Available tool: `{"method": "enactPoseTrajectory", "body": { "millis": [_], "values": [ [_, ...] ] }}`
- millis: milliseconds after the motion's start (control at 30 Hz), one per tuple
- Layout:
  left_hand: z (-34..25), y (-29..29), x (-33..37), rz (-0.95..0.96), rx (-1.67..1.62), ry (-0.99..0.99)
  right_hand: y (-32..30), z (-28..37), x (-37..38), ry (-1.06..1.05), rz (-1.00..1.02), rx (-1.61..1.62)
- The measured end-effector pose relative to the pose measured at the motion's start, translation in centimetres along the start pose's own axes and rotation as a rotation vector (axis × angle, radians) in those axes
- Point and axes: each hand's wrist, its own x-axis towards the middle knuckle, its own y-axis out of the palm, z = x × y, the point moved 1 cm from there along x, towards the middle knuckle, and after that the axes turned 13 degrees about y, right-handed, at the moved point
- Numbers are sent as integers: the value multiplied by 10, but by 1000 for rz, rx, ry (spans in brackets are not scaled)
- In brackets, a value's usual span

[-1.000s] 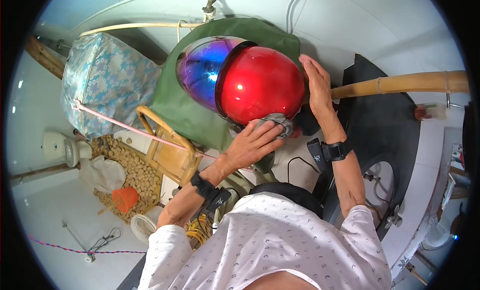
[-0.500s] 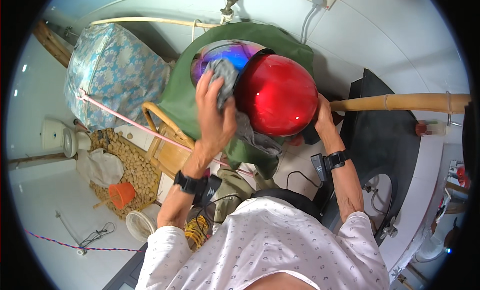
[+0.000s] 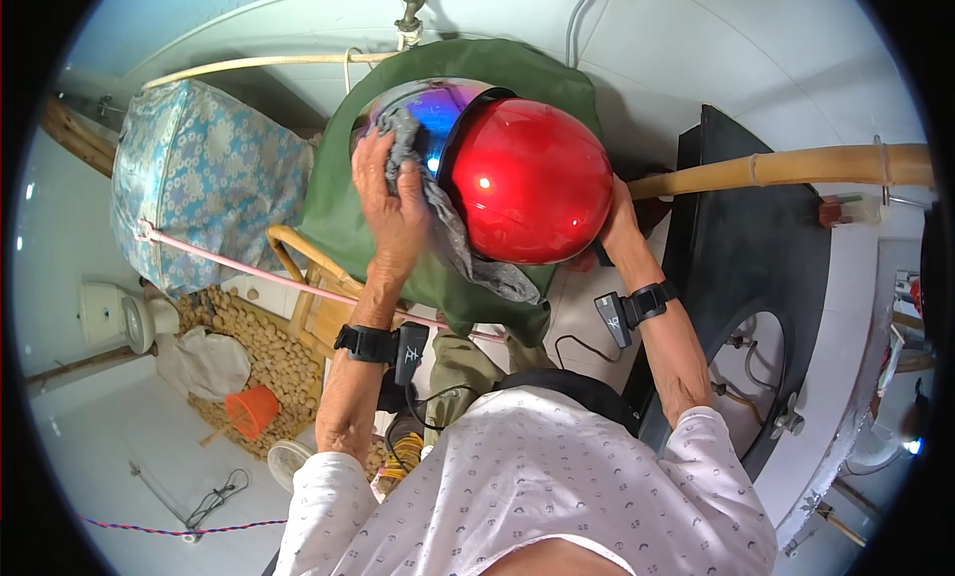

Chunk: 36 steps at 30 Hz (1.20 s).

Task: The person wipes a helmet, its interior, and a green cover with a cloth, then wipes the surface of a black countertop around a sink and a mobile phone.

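A red helmet with a shiny blue-purple visor rests on a dark green cover in front of me. My left hand is closed on a grey cloth and presses it against the visor's left part. The cloth's loose end trails down along the helmet's lower left edge. At the helmet's right side, my right hand grips its lower rim; most of those fingers are hidden behind the shell. Both wrists wear black straps with small devices.
A bamboo pole crosses to the right above a black counter with a basin opening. At left stand a flowered blue cover, a pink pole and a bamboo chair. An orange bucket sits among round tan objects.
My left hand has slid the grey cloth toward the visor's left edge, and the cloth is now more stretched out. My right hand keeps its place on the helmet. The whole view has shifted slightly.
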Motion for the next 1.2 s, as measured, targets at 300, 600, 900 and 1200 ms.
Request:
{"method": "enactPoseTrajectory", "body": {
  "millis": [300,600,900,1200],
  "values": [
    [24,-12,-22,-161,-250,-345,14,-4,-29,-69,-81,78],
    [23,-29,-14,-169,-338,-519,37,-1,-71,-58,50,207],
    [30,-36,-11,-174,-405,-514,54,2,-82,-163,56,202],
    [26,-51,-13,-152,-383,-493,70,8,-89,-139,140,187]
  ]
}}
